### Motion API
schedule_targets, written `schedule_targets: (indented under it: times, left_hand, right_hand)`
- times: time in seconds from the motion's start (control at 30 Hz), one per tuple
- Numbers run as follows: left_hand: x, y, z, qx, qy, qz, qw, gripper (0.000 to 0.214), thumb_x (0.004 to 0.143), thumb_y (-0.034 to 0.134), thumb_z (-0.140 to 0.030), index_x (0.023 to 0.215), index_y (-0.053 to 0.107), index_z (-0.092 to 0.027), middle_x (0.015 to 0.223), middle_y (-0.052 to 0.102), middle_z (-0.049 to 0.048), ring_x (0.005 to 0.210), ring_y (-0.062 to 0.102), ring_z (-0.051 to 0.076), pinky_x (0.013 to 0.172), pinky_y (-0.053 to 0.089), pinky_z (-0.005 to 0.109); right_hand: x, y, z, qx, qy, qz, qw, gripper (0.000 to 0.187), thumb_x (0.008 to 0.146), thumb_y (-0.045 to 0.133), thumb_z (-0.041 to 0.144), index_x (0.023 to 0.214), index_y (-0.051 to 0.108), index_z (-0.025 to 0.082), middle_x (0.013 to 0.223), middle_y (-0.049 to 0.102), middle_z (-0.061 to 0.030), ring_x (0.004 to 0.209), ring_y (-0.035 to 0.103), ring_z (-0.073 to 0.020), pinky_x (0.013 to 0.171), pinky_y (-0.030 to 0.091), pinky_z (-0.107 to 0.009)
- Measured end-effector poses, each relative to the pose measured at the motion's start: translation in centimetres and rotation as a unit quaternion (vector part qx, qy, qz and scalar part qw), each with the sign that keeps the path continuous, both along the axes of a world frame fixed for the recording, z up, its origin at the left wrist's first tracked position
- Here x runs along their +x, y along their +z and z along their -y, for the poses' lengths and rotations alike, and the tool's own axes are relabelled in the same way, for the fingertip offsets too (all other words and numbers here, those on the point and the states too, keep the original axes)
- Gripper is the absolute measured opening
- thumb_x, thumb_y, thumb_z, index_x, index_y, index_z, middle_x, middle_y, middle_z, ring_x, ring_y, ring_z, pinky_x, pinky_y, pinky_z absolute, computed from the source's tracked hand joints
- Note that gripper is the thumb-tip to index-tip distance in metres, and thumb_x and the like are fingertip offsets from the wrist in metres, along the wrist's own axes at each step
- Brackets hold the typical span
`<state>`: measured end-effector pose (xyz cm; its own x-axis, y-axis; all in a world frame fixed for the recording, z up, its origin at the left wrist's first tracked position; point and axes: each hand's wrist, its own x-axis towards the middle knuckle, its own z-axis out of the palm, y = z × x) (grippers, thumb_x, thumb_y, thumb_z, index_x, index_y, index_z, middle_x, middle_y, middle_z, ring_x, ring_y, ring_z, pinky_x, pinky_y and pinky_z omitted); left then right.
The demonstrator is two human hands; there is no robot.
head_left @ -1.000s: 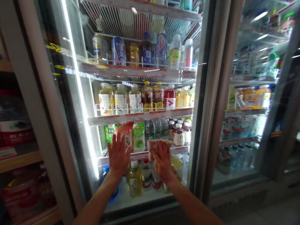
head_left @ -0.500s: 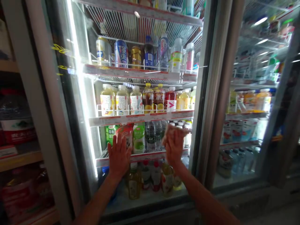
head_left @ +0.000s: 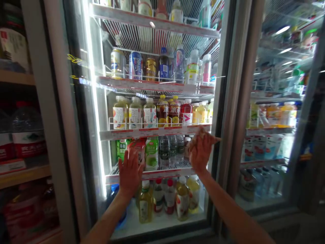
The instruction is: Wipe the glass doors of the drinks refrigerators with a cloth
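A closed glass door (head_left: 167,91) of a lit drinks fridge fills the middle of the head view. Flat against its lower left part, fingers spread, rests my left hand (head_left: 130,174). My right hand (head_left: 200,156) presses a crumpled, pale cloth (head_left: 203,135) to the glass near the door's right frame. The cloth's corner sticks out past the fingers to the right. Through the glass, a green bottle (head_left: 151,154) and a red package (head_left: 138,147) show behind and beside my left hand. Part of the bottle row is hidden behind my right hand.
A metal door frame (head_left: 232,118) runs upright on the right, with another glass-fronted fridge section beyond it. Open wooden shelves (head_left: 24,176) with large bottles stand at the left. Several bottles (head_left: 145,203) stand on the fridge floor.
My right hand has moved right with the cloth, to the door's edge. My left hand stays about where it was on the glass. The view has shifted slightly upward.
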<state>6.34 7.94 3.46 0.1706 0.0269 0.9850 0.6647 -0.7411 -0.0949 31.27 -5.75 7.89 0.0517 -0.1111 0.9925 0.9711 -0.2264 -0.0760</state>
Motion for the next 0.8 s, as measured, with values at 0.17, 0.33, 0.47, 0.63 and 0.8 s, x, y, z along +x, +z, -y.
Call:
schedule_targets:
  times: [0.17,0.33,0.47,0.63,0.8]
  left_hand:
    - [-1.0,1.4,0.1,0.021,-0.008,0.015,1.000,0.063,0.091,0.043,-0.028,0.147,0.014,-0.022,0.147,0.034,0.0125,0.142,0.017,0.021,0.115,0.013,0.047]
    - [-2.3,6.6,-1.5,0.018,0.009,0.067,0.998,0.063,0.091,0.043,-0.035,0.146,0.018,-0.018,0.150,0.026,0.0172,0.142,0.016,0.027,0.113,0.016,0.051]
    - [-1.8,10.2,-2.1,0.000,-0.004,0.073,0.997,0.065,0.091,0.039,-0.044,0.146,0.018,-0.015,0.152,0.020,0.0187,0.143,0.011,0.030,0.113,0.014,0.054]
    - [-1.4,10.6,-1.8,-0.005,-0.010,0.075,0.997,0.066,0.091,0.039,-0.045,0.146,0.017,-0.016,0.152,0.020,0.0185,0.143,0.010,0.031,0.112,0.015,0.055]
    - [-2.7,11.1,-2.6,0.021,-0.020,0.068,0.997,0.056,0.091,0.039,-0.040,0.141,0.032,-0.016,0.146,0.034,0.0186,0.140,0.023,0.031,0.111,0.018,0.053]
  right_hand:
    - [-2.5,0.0,-0.5,-0.133,0.045,0.129,0.982,0.050,0.088,0.043,0.020,0.138,0.040,0.024,0.149,0.035,-0.0088,0.141,0.023,-0.0259,0.111,0.027,-0.054]
    - [3.7,4.1,0.7,0.056,-0.022,0.007,0.998,0.052,0.090,0.037,0.022,0.142,0.035,0.019,0.150,0.029,-0.0141,0.140,0.023,-0.0308,0.107,0.028,-0.061]
    - [1.7,6.7,-0.7,0.053,-0.024,0.003,0.998,0.054,0.089,0.036,0.021,0.143,0.033,0.019,0.151,0.028,-0.0132,0.141,0.022,-0.0317,0.107,0.025,-0.062]
    - [-2.6,6.6,-1.5,-0.154,0.018,0.192,0.969,0.050,0.087,0.043,0.021,0.136,0.043,0.027,0.150,0.032,-0.0040,0.141,0.022,-0.0234,0.113,0.025,-0.049]
    - [3.9,9.4,0.9,0.034,-0.057,0.009,0.998,0.049,0.090,0.036,0.021,0.139,0.039,0.019,0.148,0.035,-0.0136,0.140,0.026,-0.0276,0.108,0.029,-0.055]
